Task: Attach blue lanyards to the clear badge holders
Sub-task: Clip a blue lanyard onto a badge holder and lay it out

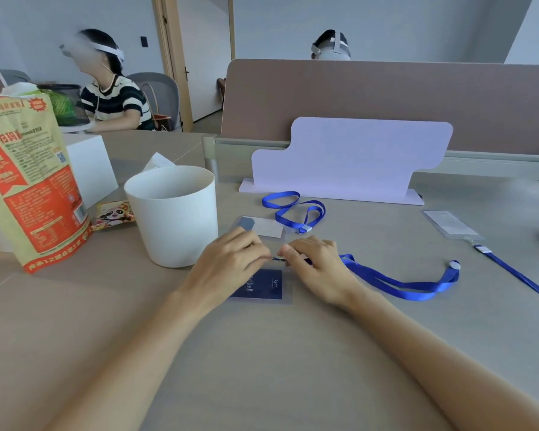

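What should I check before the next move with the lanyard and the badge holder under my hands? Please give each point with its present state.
1. The badge holder lies flat on the table: ok.
2. The left hand grips the holder's top edge: ok.
3. The right hand pinches the lanyard at its clip end: ok.
4. Clip hooked through the holder's slot: cannot tell, the fingers hide it.
5. Strap trails to the right, untangled: ok.

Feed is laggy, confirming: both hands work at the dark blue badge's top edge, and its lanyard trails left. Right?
No: the head view shows the lanyard trailing right. The left hand and right hand work at the top edge of the dark blue badge.
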